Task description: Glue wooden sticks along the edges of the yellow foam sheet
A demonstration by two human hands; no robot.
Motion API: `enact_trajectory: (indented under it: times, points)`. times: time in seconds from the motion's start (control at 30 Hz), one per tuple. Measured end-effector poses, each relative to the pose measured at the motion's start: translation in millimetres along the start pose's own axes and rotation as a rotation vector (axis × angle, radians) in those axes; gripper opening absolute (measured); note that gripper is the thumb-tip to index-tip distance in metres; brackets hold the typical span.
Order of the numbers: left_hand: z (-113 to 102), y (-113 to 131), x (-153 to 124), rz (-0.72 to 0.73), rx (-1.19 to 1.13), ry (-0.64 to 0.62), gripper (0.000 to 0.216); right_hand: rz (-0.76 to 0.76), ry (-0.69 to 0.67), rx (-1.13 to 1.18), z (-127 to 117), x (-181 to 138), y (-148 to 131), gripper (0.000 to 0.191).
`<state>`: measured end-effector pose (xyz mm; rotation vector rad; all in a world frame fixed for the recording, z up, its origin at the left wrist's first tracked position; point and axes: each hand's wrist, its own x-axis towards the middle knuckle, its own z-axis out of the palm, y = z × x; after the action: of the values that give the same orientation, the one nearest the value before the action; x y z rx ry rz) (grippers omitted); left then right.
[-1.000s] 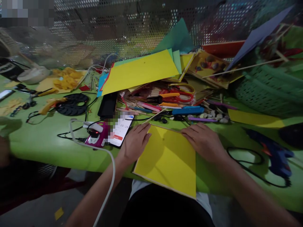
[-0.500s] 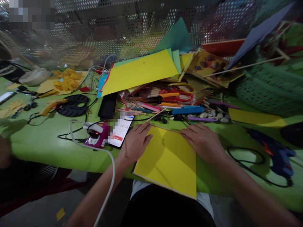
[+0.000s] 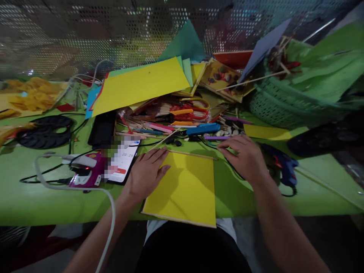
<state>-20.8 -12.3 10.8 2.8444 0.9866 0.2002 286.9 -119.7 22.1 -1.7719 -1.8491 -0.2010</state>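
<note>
While the left hand (image 3: 146, 173) lay, grip unclenched, across the yellow board (image 3: 187, 189), the right hand (image 3: 247, 159) curled just beside it, its hold impossible to tell.

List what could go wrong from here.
The white cable crosses the left forearm and might snag. The yellow sheet reaches the table's near edge with only the left hand on it, so a bump could shift it. The stick at its far edge juts past the corner and might catch.
</note>
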Motion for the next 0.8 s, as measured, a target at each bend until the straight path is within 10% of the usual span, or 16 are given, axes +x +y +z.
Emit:
enact_trajectory:
  times: [0.8]
  points:
    - [6.1, -2.3, 1.2, 0.004, 0.006, 0.035, 0.048, -0.008, -0.290, -0.115, -0.7, -5.9, -12.0, 0.009]
